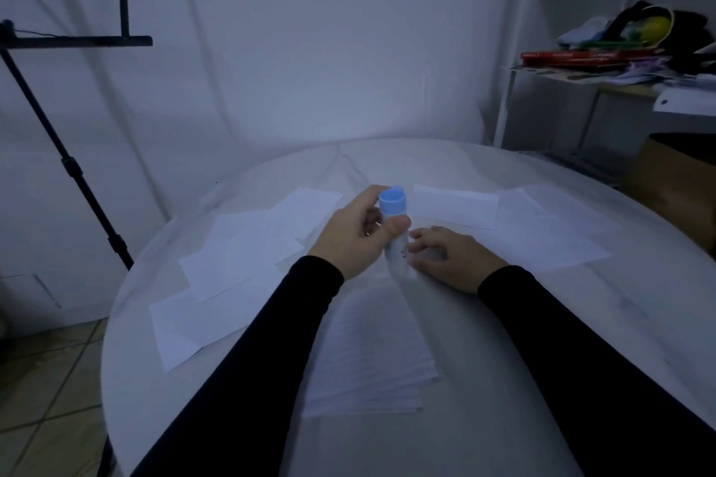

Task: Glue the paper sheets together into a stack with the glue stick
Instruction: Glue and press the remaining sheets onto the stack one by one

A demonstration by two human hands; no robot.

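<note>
The glue stick (394,232) stands nearly upright above the middle of the round white desk (581,321), its blue end (392,201) uppermost. The left hand (358,230) has its grip clenched round the tube, thumb across the front and fingers behind; the fingers are mostly hidden by the tube and the palm. The lower end of the glue stick is blurred and pale against the desk, so whether it touches the paper beneath cannot be told.

Just right of the glue stick, the right hand (449,257) lies low with fingers relaxed and spread, grasping nothing, its fingertips close to the tube's base; contact with the tube is not clear.

Nearer the person than the glue stick lies a stack of paper sheets (368,356), its upper edge covered by the hands and the left sleeve. Left of the glue stick are overlapping loose sheets (232,263); right of it and beyond it lie further sheets (542,228). The dim light washes out their edges.
</note>
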